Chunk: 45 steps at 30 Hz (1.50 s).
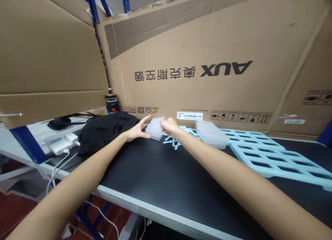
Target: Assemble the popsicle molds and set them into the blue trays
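Observation:
Both my arms reach far across a black table (160,177). Between my hands is a stack of clear plastic cases (155,128), standing near the big cardboard box at the back. My left hand (137,131) has its fingers spread against the left side of that stack. My right hand (169,126) is closed in a pinch on the stack's right upper edge. Pale blue plastic pieces (173,142) lie loose just under my right wrist.
A second stack of clear cases (211,134) sits to the right, beside pale blue lattice panels (275,157). Black cloth (106,131), a dark bottle (112,103) and white chargers with cables (61,144) lie left. A large AUX carton (220,53) walls the back.

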Tool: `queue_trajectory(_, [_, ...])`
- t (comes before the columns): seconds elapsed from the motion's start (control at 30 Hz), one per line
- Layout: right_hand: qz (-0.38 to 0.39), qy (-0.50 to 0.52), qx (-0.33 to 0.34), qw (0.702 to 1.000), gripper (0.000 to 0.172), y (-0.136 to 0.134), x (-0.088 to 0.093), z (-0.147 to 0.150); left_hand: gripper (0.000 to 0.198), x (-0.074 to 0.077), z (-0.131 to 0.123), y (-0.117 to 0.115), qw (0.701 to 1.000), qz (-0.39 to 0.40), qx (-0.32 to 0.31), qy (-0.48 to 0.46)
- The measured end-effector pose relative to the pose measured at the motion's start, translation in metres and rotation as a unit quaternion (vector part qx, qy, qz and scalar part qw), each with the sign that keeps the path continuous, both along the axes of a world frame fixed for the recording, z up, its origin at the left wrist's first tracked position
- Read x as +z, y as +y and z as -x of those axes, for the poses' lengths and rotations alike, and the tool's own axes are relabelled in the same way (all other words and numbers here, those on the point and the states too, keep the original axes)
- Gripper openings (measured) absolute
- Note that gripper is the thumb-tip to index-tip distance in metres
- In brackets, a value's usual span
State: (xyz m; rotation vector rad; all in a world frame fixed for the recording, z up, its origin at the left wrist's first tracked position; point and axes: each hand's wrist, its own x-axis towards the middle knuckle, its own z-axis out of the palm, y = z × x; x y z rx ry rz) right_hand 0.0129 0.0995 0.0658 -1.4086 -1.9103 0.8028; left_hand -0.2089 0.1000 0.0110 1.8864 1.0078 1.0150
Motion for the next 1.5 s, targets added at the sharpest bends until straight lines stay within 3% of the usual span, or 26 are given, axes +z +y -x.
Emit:
queue_trajectory(0.13, [-0.046,-0.01,-0.007,0.999,0.028,-0.02,0.015,-0.037,0.109,-0.004,-0.006,0.001,0.986,-0.079,0.045,0.138])
queue_trajectory(0.23, [-0.125,-0.041,-0.029,0.991,0.054,-0.038,0.02,-0.105,0.109,-0.007,-0.011,0.002,0.963,-0.15,0.074,0.211])
queue_trajectory(0.3, [-0.242,-0.13,-0.056,0.96,0.074,-0.044,0.012,-0.159,0.108,-0.007,-0.014,0.002,0.958,-0.164,0.083,0.22])
queue_trajectory(0.33, [-0.246,-0.167,-0.073,0.952,0.086,-0.044,0.006,-0.184,0.107,-0.007,-0.016,0.001,0.958,-0.162,0.082,0.22])
queue_trajectory(0.4, [-0.158,-0.216,-0.076,0.961,0.107,-0.04,-0.011,-0.222,0.105,-0.005,-0.021,0.0,0.961,-0.146,0.084,0.22])
queue_trajectory(0.47, [-0.094,-0.244,-0.067,0.963,0.124,-0.034,-0.027,-0.242,0.104,-0.004,-0.027,-0.002,0.96,-0.129,0.102,0.227])
queue_trajectory(0.63, [-0.121,-0.249,-0.075,0.958,0.124,-0.022,-0.043,-0.235,0.108,-0.003,-0.051,-0.007,0.948,-0.123,0.129,0.263])
queue_trajectory(0.77, [-0.1,-0.228,-0.037,0.968,0.109,-0.021,-0.036,-0.22,0.106,-0.004,-0.077,-0.01,0.947,-0.138,0.119,0.263])
queue_trajectory(0.97, [-0.135,-0.303,-0.009,0.944,0.081,-0.021,-0.018,-0.198,0.096,-0.008,-0.105,-0.009,0.948,-0.181,0.091,0.246])
queue_trajectory(1.23, [-0.22,-0.321,-0.001,0.921,0.066,-0.013,-0.009,-0.157,0.087,-0.01,-0.112,-0.009,0.956,-0.175,0.075,0.222])
queue_trajectory(1.3, [-0.202,-0.329,0.031,0.922,0.074,-0.014,-0.008,-0.151,0.089,-0.009,-0.107,-0.008,0.952,-0.183,0.085,0.232])
queue_trajectory(1.4, [-0.14,-0.346,0.076,0.925,0.104,-0.02,-0.004,-0.149,0.094,-0.006,-0.099,-0.008,0.933,-0.195,0.145,0.266])
queue_trajectory(1.5, [-0.115,-0.369,0.055,0.92,0.133,-0.024,-0.003,-0.152,0.097,-0.004,-0.088,-0.004,0.912,-0.206,0.227,0.271])
